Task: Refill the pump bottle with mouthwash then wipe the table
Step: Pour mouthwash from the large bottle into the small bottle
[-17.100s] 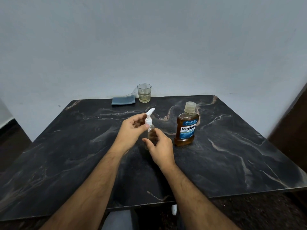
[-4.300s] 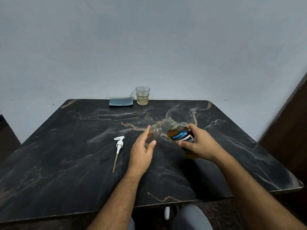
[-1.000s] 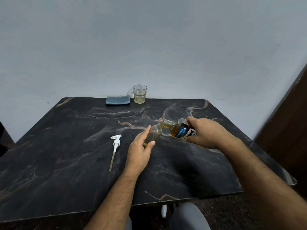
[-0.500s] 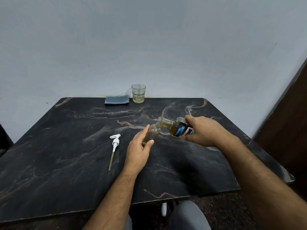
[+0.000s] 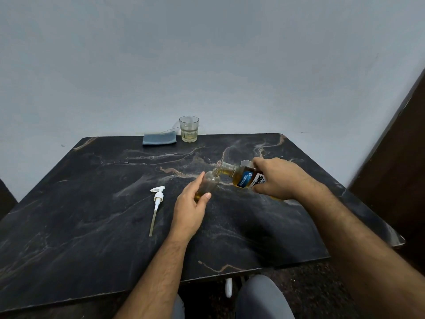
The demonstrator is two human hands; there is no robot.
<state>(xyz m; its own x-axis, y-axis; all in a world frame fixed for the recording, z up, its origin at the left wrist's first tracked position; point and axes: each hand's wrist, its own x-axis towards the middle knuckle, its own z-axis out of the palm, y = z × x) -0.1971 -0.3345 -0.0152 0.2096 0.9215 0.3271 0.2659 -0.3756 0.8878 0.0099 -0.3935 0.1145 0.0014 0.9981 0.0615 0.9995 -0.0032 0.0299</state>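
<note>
My left hand point(image 5: 192, 204) grips the small clear pump bottle point(image 5: 210, 183), which stands slightly tilted on the black marble table point(image 5: 92, 226) with a little amber liquid at its bottom. My right hand point(image 5: 279, 179) holds the amber mouthwash bottle point(image 5: 241, 176) tipped almost on its side, its open neck touching the small bottle's mouth. The white pump head point(image 5: 157, 199) with its long tube lies flat on the table left of my left hand.
A folded blue cloth point(image 5: 159, 138) lies at the table's far edge by the wall. Beside it stands a glass tumbler point(image 5: 189, 128) with a little pale liquid. A dark wooden panel point(image 5: 400, 157) rises at the right.
The mouthwash bottle stays tipped against the small bottle's mouth over the last second. Both hands hold nearly the same places. Earlier the pump head was unscrewed and laid on the table.
</note>
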